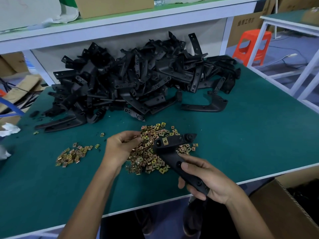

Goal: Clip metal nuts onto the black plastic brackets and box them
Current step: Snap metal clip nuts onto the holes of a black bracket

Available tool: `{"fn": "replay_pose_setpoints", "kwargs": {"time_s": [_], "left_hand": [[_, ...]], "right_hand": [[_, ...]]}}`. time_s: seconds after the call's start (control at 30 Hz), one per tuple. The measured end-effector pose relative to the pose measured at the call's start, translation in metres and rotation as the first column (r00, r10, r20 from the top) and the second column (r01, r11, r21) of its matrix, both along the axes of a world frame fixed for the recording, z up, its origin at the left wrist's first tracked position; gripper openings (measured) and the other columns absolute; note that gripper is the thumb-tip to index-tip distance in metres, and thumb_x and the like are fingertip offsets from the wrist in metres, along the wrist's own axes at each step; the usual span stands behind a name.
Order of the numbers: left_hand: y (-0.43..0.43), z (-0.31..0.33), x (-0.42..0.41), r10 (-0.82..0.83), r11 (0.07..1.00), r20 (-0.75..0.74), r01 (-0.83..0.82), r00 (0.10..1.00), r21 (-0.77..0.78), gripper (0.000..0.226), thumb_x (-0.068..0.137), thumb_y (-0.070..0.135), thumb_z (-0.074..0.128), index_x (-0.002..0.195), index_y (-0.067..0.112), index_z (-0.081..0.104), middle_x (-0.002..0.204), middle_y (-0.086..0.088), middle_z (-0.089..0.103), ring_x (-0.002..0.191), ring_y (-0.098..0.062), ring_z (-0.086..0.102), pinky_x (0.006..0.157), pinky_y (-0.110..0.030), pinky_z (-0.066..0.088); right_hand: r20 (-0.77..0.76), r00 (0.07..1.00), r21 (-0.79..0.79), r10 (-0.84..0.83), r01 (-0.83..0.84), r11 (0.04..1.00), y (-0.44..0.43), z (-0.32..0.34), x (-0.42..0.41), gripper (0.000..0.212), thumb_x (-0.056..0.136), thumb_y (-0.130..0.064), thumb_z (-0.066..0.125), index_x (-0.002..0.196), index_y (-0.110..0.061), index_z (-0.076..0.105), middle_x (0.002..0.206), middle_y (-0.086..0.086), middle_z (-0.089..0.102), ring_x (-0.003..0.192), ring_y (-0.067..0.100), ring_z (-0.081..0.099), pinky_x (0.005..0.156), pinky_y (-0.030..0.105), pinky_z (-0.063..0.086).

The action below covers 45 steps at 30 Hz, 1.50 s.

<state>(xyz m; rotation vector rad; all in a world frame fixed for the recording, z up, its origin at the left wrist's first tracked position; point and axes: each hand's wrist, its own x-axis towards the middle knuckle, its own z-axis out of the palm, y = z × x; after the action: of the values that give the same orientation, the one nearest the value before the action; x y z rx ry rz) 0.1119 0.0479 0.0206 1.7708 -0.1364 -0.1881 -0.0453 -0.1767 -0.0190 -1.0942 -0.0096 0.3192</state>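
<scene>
- Head view, hands: the right hand (207,180) has its fingers curled round the lower arm of a black plastic bracket (174,152) and holds it tilted above the near edge of the surface (259,135). One clipped nut (165,140) sits on the bracket's upper end.
- The left hand (119,147) is apart from the right, with its fingertips curled in at the left rim of the main nut pile (148,157). Whether it pinches a nut cannot be told.
- A smaller nut heap (72,154) lies to the left, with a bare green strip between it and the left hand.
- A heap of brackets (129,80) fills the far half under the shelf (120,30), nearly to the left edge. A lone bracket (205,105) lies just in front of it on the right.
- Open green cloth runs along the right side and across the near-left corner.
- An open cardboard box (284,204) stands below the near-right corner, beside the right wrist.
- An orange stool (252,47) stands on the floor past the far-right edge.
</scene>
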Motion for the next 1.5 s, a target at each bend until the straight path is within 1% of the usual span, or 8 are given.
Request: {"fn": "replay_pose_setpoints", "kwargs": {"time_s": [0.17, 0.37, 0.57, 0.8, 1.07, 1.2, 1.37, 1.5], "left_hand": [[0.0, 0.015, -0.003, -0.011, 0.996, -0.054, 0.006, 0.998, -0.084, 0.022, 0.084, 0.01, 0.078, 0.103, 0.022, 0.077, 0.093, 0.004, 0.078, 0.086, -0.004, 0.071, 0.084, -0.018, 0.052], [-0.008, 0.043, -0.021, -0.168, 0.973, -0.039, 0.16, 0.985, -0.164, 0.02, 0.091, 0.001, 0.068, 0.107, 0.012, 0.073, 0.098, -0.008, 0.078, 0.086, -0.016, 0.074, 0.075, -0.02, 0.058], [-0.019, 0.052, -0.047, -0.306, 0.95, -0.03, 0.303, 0.951, -0.079, 0.023, 0.1, 0.002, 0.054, 0.11, 0.017, 0.069, 0.1, -0.002, 0.078, 0.093, -0.016, 0.073, 0.074, -0.022, 0.057], [-0.025, 0.052, -0.056, -0.277, 0.961, -0.045, 0.275, 0.96, -0.041, 0.019, 0.095, 0.004, 0.064, 0.1, 0.017, 0.078, 0.092, 0.0, 0.079, 0.083, -0.006, 0.071, 0.068, -0.013, 0.051], [-0.026, 0.048, -0.06, -0.235, 0.972, -0.089, 0.236, 0.968, 0.0, 0.014, 0.092, 0.011, 0.069, 0.097, 0.019, 0.079, 0.089, -0.004, 0.078, 0.081, -0.011, 0.07, 0.07, -0.016, 0.053], [-0.023, 0.045, -0.063, -0.267, 0.961, -0.03, 0.268, 0.963, 0.061, 0.02, 0.09, 0.012, 0.072, 0.104, 0.025, 0.077, 0.096, 0.008, 0.077, 0.092, -0.007, 0.071, 0.079, -0.016, 0.054], [-0.021, 0.034, -0.071, -0.295, 0.914, 0.204, 0.213, 0.933, 0.346, 0.039, 0.081, 0.026, 0.083, 0.116, 0.036, 0.07, 0.105, 0.024, 0.069, 0.101, 0.008, 0.062, 0.085, -0.009, 0.046], [-0.025, 0.027, -0.078, -0.223, 0.946, 0.275, 0.14, 0.935, 0.291, 0.03, 0.083, 0.025, 0.081, 0.105, 0.041, 0.07, 0.104, 0.022, 0.07, 0.101, 0.002, 0.063, 0.088, -0.024, 0.052]], "right_hand": [[-0.018, 1.0, -0.081, -0.006, 0.005, 0.997, 0.006, 0.007, 0.0, 0.045, 0.09, -0.041, 0.076, 0.129, -0.023, 0.067, 0.083, 0.028, 0.067, 0.034, 0.016, 0.048, 0.033, 0.019, 0.034], [-0.022, 1.0, -0.181, -0.006, 0.002, 0.983, 0.014, 0.012, 0.0, 0.03, 0.094, -0.036, 0.069, 0.122, -0.025, 0.07, 0.083, 0.027, 0.067, 0.035, 0.012, 0.05, 0.034, 0.019, 0.034], [-0.024, 1.0, -0.178, -0.01, 0.006, 0.984, 0.015, 0.014, 0.0, 0.029, 0.095, -0.034, 0.069, 0.122, -0.024, 0.07, 0.08, 0.026, 0.067, 0.036, 0.013, 0.05, 0.033, 0.018, 0.034], [-0.01, 1.0, -0.225, -0.015, 0.012, 0.974, 0.018, 0.014, 0.0, 0.029, 0.095, -0.034, 0.068, 0.124, -0.031, 0.07, 0.077, 0.022, 0.068, 0.038, 0.014, 0.052, 0.032, 0.018, 0.034], [-0.017, 1.0, -0.254, -0.011, 0.006, 0.967, 0.021, 0.015, 0.0, 0.025, 0.101, -0.031, 0.062, 0.125, -0.034, 0.069, 0.075, 0.019, 0.067, 0.038, 0.013, 0.051, 0.033, 0.019, 0.034], [-0.024, 1.0, -0.246, -0.003, -0.004, 0.969, 0.019, 0.017, 0.001, 0.025, 0.103, -0.03, 0.06, 0.126, -0.032, 0.069, 0.077, 0.022, 0.066, 0.037, 0.013, 0.051, 0.033, 0.02, 0.034], [-0.022, 1.0, -0.245, -0.013, 0.008, 0.97, 0.019, 0.018, 0.001, 0.024, 0.103, -0.03, 0.059, 0.125, -0.031, 0.069, 0.076, 0.022, 0.066, 0.036, 0.013, 0.05, 0.033, 0.022, 0.033], [-0.03, 0.999, -0.243, -0.03, 0.022, 0.97, 0.02, 0.016, 0.002, 0.024, 0.103, -0.03, 0.059, 0.125, -0.029, 0.068, 0.076, 0.022, 0.066, 0.036, 0.014, 0.05, 0.033, 0.022, 0.034]]}}
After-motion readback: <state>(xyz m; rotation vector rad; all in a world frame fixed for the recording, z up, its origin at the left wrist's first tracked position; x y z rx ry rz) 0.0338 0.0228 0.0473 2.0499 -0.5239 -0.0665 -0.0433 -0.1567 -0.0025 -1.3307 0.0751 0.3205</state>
